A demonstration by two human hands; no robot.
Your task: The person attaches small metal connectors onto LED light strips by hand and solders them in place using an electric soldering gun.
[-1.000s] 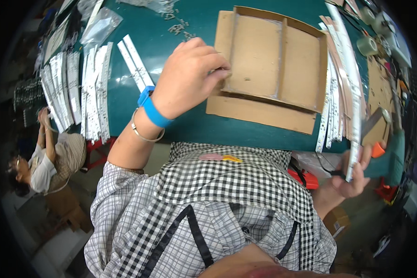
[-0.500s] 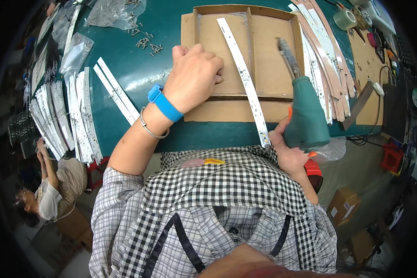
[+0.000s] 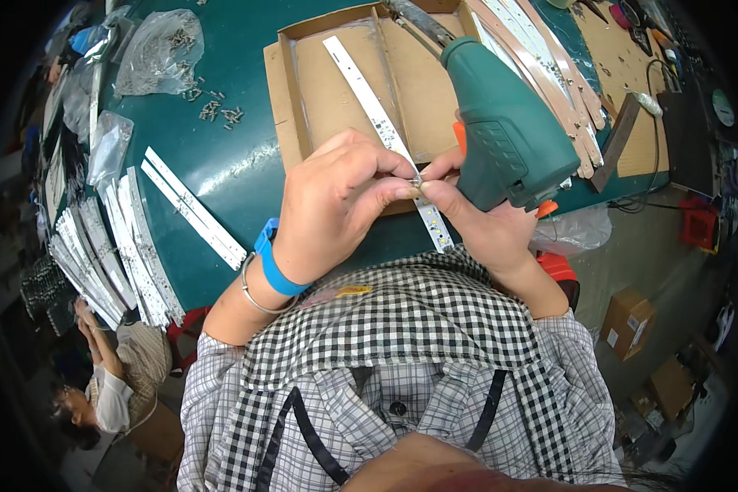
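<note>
My left hand (image 3: 332, 193), with a blue wristband and a bangle, is closed in a pinch on a small shiny metal piece (image 3: 416, 182). The thumb and finger of my right hand (image 3: 496, 234) meet at the same piece, just over a white LED circuit strip (image 3: 361, 88). Also in my right hand is a green pistol-shaped soldering gun (image 3: 512, 123) with an orange trigger; its dark metal tip points up and away. The strip lies slantwise across a shallow cardboard tray (image 3: 285, 98), its near end close to my apron. My fingertips hide most of the small piece.
Two white strips (image 3: 190, 205) lie left of my arm, and stacks of strips (image 3: 131, 246) sit farther left. Loose metal pieces (image 3: 221, 111) lie beside a plastic bag (image 3: 160, 53). More strips (image 3: 541, 66) are piled at the right. Another person (image 3: 127, 369) sits at lower left.
My left hand has moved right and down to meet my right fingers over the strip. The soldering gun has tilted to the left. The view has shifted a little.
</note>
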